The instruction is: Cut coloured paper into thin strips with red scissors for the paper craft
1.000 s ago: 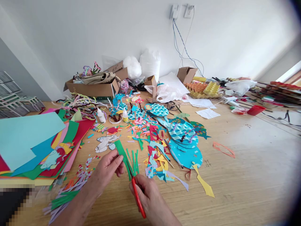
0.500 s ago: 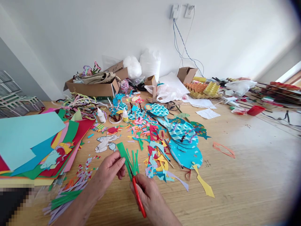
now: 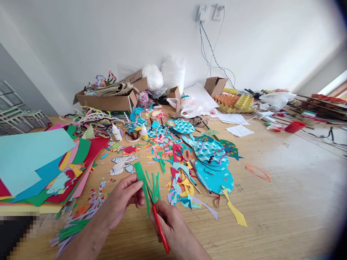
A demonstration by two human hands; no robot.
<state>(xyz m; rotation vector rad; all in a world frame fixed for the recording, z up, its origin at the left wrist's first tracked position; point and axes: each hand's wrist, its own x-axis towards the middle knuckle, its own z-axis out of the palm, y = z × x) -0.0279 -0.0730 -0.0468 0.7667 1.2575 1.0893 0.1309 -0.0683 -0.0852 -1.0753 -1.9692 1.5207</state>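
Observation:
Between thumb and fingers, my left hand (image 3: pixel 128 193) pinches a green paper piece (image 3: pixel 140 172). My right hand (image 3: pixel 169 220) is wrapped round red-handled scissors (image 3: pixel 160 229), whose dark blades lie at the green paper. Narrow green paper strips (image 3: pixel 154 184) fan out just above the right hand, beside the blades. Left of my forearm lies a pile of cut green and lilac strips (image 3: pixel 73 229). Colourful paper scraps (image 3: pixel 180 180) are strewn beyond my hands, and paper fish cut-outs (image 3: pixel 121 164) lie ahead of the left one.
Coloured paper sheets (image 3: pixel 35 155) are stacked at the left. Two small glue bottles (image 3: pixel 117 133) stand mid-table. Blue wavy paper discs (image 3: pixel 214 177) lie right of centre. A cardboard box (image 3: pixel 105 103) is by the wall, and a red cup (image 3: pixel 295 126) lies at the right.
The green paper in my left hand has shifted slightly up and left, away from the scissors. My right hand and the scissors have barely moved.

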